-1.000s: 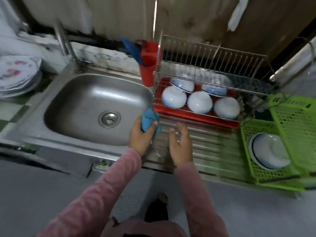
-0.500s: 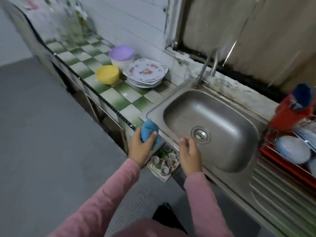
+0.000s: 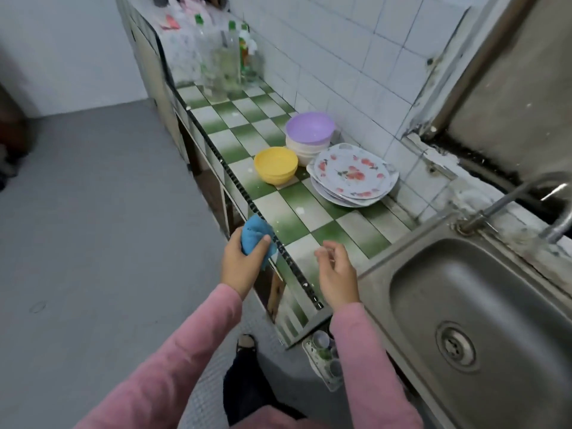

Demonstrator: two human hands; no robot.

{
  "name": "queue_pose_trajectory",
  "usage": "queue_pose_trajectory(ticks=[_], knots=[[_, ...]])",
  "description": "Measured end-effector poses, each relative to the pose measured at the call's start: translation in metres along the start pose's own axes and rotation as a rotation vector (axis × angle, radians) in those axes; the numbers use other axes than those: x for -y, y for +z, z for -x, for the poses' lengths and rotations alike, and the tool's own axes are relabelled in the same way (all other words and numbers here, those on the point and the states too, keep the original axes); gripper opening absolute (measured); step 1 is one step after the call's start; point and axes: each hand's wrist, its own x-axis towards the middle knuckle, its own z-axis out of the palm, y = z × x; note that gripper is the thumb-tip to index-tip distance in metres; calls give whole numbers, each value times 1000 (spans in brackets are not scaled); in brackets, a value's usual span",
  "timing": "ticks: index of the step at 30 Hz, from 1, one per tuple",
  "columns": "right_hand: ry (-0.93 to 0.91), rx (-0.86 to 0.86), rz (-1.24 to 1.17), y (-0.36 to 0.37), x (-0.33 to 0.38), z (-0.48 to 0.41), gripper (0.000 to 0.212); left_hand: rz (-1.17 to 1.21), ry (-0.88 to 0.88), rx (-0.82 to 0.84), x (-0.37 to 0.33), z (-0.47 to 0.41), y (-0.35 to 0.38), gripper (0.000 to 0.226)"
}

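The left hand (image 3: 240, 264) squeezes the blue cloth (image 3: 255, 238) at the front edge of the green counter (image 3: 309, 212), the right hand (image 3: 337, 274) hangs loose and empty, and a big wipe could bump the yellow bowl (image 3: 275, 165) off.

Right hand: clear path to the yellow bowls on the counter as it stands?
Probably yes. The right hand holds nothing and hovers over the counter; only bare tiles lie between it and the yellow bowls. The plates sit to the side, off that line.
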Motion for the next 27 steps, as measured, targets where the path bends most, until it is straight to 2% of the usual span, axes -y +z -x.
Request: queue_pose_trajectory(ticks=[6, 13, 19, 24, 27], knots=[[60, -9, -51, 45, 46, -100, 20, -30, -28, 26, -13, -117, -1, 20], [184, 17, 44, 84, 78, -192, 34, -53, -48, 31, -18, -229, -6, 23], [373, 76, 152, 122, 76, -258, 60, -101, -62, 68, -16, -318, -10, 18], [406, -35, 86, 166, 76, -306, 107, -171, -72, 187, -14, -393, -6, 15], [389, -148, 139, 188, 88, -328, 124, -188, -89, 286, -18, -429, -5, 11]])
